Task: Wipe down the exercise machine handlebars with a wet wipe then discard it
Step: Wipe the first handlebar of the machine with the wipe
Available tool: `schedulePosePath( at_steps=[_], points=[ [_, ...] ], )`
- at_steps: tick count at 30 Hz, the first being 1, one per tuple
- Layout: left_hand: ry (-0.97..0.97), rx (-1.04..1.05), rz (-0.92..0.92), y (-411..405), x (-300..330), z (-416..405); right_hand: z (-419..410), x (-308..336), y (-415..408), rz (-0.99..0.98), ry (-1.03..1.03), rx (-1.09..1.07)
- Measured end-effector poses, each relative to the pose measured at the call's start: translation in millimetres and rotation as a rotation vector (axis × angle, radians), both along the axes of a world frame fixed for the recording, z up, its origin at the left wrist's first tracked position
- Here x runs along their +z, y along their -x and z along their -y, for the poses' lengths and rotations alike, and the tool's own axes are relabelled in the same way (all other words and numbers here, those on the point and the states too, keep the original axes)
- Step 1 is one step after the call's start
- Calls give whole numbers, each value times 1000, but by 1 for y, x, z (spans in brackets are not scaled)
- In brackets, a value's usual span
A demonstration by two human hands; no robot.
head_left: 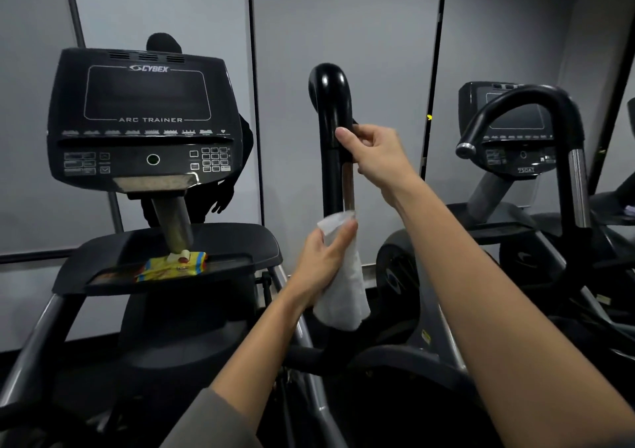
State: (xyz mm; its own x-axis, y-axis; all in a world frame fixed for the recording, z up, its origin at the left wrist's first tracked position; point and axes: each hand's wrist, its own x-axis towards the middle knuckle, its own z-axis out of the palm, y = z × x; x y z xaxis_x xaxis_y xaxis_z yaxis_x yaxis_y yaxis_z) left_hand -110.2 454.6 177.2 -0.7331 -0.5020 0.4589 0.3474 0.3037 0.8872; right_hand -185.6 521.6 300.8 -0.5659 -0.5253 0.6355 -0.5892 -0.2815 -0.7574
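A black upright handlebar (330, 110) with a curved top rises in the middle of the view. My right hand (374, 152) grips it from the right, thumb across its front, just above a shiny metal section. Lower down, my left hand (323, 262) presses a white wet wipe (347, 286) around the bar, and the wipe hangs down below my fingers. A second curved black handlebar (536, 103) stands on the right.
The Cybex Arc Trainer console (144, 117) fills the left, with a yellow wipes packet (175, 266) lying in its black tray (240, 241). Another machine's console (515, 131) stands at the right. Grey wall panels run behind.
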Motion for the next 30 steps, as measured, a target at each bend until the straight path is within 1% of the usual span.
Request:
schedulePosePath(
  at_steps=[2,3,4,6,7,8,10,12,14,16,20,21,23,26,28,30],
  points=[
    [51,13,110,-8,-19,7,-1,2,0,11,3,7],
    [31,-32,183,-12,-26,14,-1,2,0,10,0,7],
    [-67,-112,238,-15,-31,25,0,2,0,7,-3,0],
    [-329,-269,245,-24,-31,38,1,1,-2,2,-5,-19],
    [-392,-331,240,-26,-32,42,1,0,-2,-1,-3,-26],
    [-366,-352,258,-24,-35,45,2,0,-2,-4,0,-27],
    [-259,-330,311,-24,-39,44,1,-1,-2,-2,8,-17],
    [-228,-272,316,-22,-37,49,1,0,-2,-8,5,-19],
    [-229,-216,273,-23,-22,59,0,0,-2,-16,-2,-18],
    [-253,-213,214,-27,1,69,-1,1,-2,-22,-14,-18],
    [-434,-285,35,-32,54,59,-2,2,-2,-30,-32,-5],
    [-424,-280,-26,-27,62,51,-3,2,-2,-32,-37,-2],
    [-315,-178,-136,-12,66,30,-5,5,-3,-39,-54,9],
    [-174,39,-313,14,46,12,-8,11,-2,-66,-88,0],
    [-73,76,-323,21,35,4,-7,12,0,-85,-114,-23],
    [12,135,-283,23,24,0,-5,11,2,-101,-126,-45]
  ],
)
